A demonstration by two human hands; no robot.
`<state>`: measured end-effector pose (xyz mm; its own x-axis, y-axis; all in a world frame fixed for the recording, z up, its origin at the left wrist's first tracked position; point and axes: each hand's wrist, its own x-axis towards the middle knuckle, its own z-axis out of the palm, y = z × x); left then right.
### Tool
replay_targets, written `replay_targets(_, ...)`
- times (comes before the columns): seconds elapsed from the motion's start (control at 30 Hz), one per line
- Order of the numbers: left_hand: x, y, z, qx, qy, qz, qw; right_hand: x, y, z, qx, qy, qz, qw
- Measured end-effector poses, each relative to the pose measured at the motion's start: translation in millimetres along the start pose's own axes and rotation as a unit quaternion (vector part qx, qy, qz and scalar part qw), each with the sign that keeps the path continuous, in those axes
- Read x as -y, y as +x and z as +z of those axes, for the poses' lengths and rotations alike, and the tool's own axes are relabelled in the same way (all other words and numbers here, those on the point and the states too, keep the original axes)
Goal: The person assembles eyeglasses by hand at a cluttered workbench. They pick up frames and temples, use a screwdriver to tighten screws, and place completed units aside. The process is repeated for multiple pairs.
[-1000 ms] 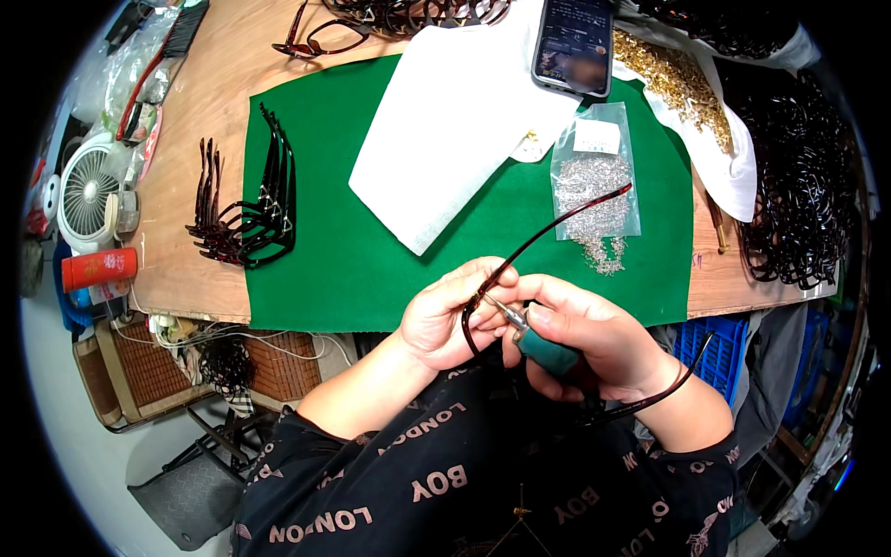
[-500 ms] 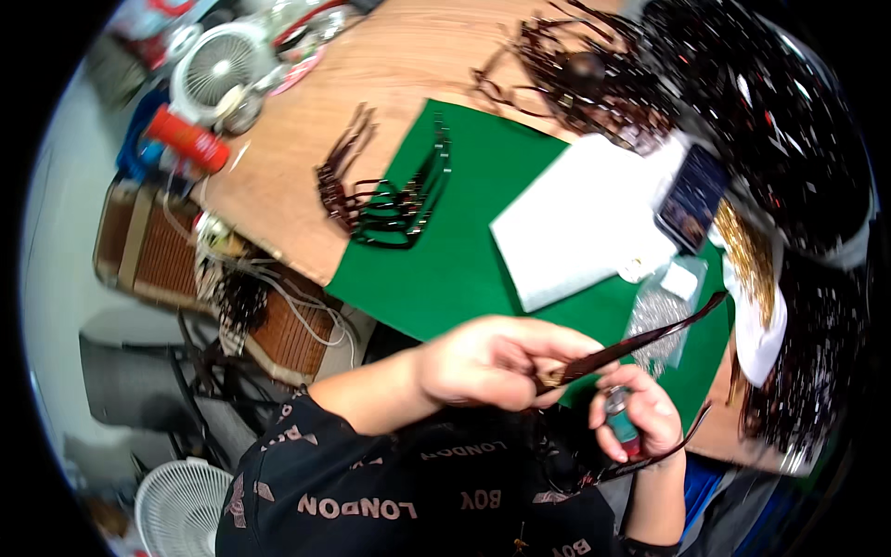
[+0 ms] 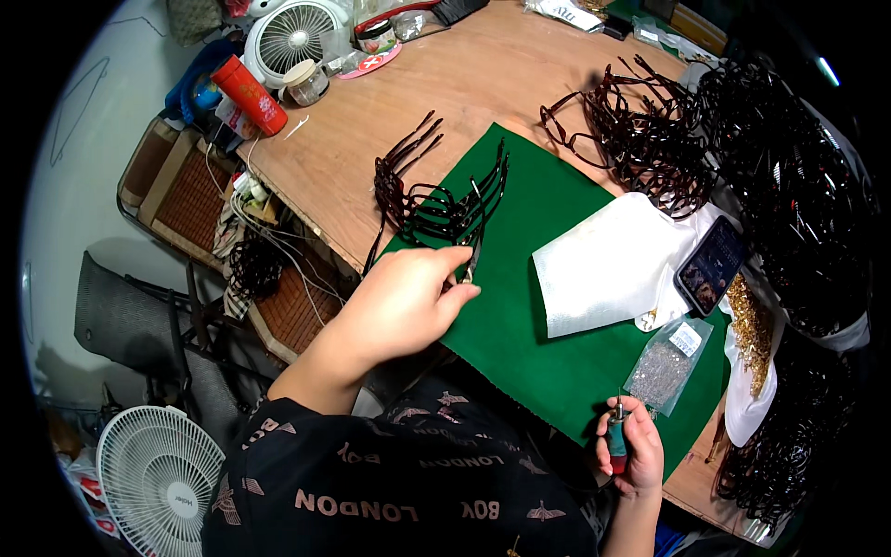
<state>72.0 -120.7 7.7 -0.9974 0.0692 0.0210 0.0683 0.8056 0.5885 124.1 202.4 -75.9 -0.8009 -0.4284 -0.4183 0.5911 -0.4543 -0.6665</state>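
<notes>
My left hand [image 3: 413, 297] reaches to the near end of a row of dark eyeglass frames [image 3: 436, 212], which stand nested on the green mat [image 3: 520, 362] and the wood. Its thumb and finger pinch an eyeglass frame, whose thin temple [image 3: 477, 249] sticks up past the fingertips; the palm hides the rest. By the mat's near right edge, my right hand [image 3: 642, 450] is wrapped round a small screwdriver [image 3: 617, 444] with a green and red handle, tip pointing up. Just beyond that hand lies a clear bag of tiny metal parts [image 3: 661, 369].
A white sheet [image 3: 599, 269] and a phone [image 3: 709, 265] lie at right, beside gold-coloured parts [image 3: 748, 325]. Heaped frames [image 3: 640, 139] and large dark piles [image 3: 789, 195] fill the far right. A red bottle [image 3: 249, 96] and a fan [image 3: 295, 42] stand far left.
My left hand has carried the eyeglass frame leftward, away from my right hand, to the row. The right hand keeps the screwdriver, now more upright. The whole view has shifted.
</notes>
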Motion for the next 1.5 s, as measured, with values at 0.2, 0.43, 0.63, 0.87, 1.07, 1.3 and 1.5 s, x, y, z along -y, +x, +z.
replay_targets(0.2,64,65,30,-0.160,0.230,0.141,0.950,-2,-1,1,0.001,0.007,-0.014,1.000)
replay_targets(0.43,137,112,-19,-0.047,0.322,0.017,0.945,-2,-1,1,0.019,0.012,-0.004,1.000)
replay_targets(0.63,71,195,30,-0.097,0.115,0.147,0.978,-3,-2,7,0.009,-0.067,-0.007,0.998)
replay_targets(0.87,48,264,55,-0.092,0.037,0.160,0.982,-2,-25,0,-0.058,-0.098,-0.074,0.991)
replay_targets(1.07,16,181,-1,-0.275,0.027,0.360,0.891,16,-63,-11,-0.248,-0.590,-0.179,0.747)
replay_targets(1.3,96,146,-36,-0.133,-0.223,0.090,0.961,11,-61,9,-0.273,-0.663,-0.079,0.692)
replay_targets(1.5,63,115,-44,-0.172,-0.265,0.234,0.920,8,-52,13,-0.273,-0.705,-0.057,0.652)
